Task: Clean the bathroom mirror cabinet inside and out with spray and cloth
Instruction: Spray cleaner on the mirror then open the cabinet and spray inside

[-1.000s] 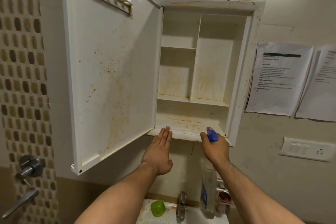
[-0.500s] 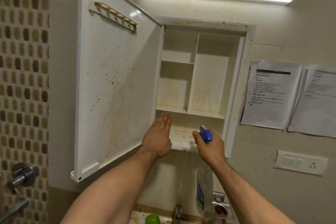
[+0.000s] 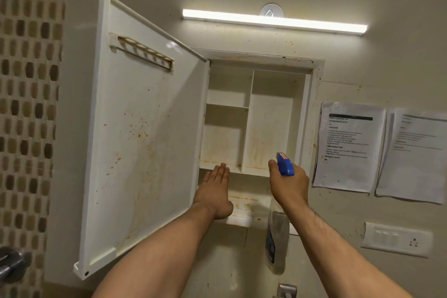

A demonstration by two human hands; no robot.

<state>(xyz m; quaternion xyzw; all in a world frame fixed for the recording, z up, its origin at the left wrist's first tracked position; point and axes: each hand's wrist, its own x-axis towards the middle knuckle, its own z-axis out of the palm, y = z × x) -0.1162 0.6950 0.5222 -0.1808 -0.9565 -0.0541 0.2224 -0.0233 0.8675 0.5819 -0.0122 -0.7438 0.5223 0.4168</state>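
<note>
Nearest, holding up a bottle (image 3: 277, 237) by the neck in the right hand (image 3: 289, 186), fingers curled round it under the blue trigger head. Clear plastic body, long axis upright, hanging below the fist. Beside it, well apart, reaching forward with the left hand (image 3: 215, 191), flat, fingers straight and pressed together, holding nothing. Touching the shelf edge or not, cannot tell.

Straight ahead and a little above both hands, the cabinet (image 3: 312, 104): open, white, glossy, with brown stains on shelves and back. Nozzle aimed toward the tall right compartment, so probably better placed for spraying with the right hand. Door (image 3: 145, 140) standing open to the left, inner side speckled with rust-like spots. No cloth in view.
</note>
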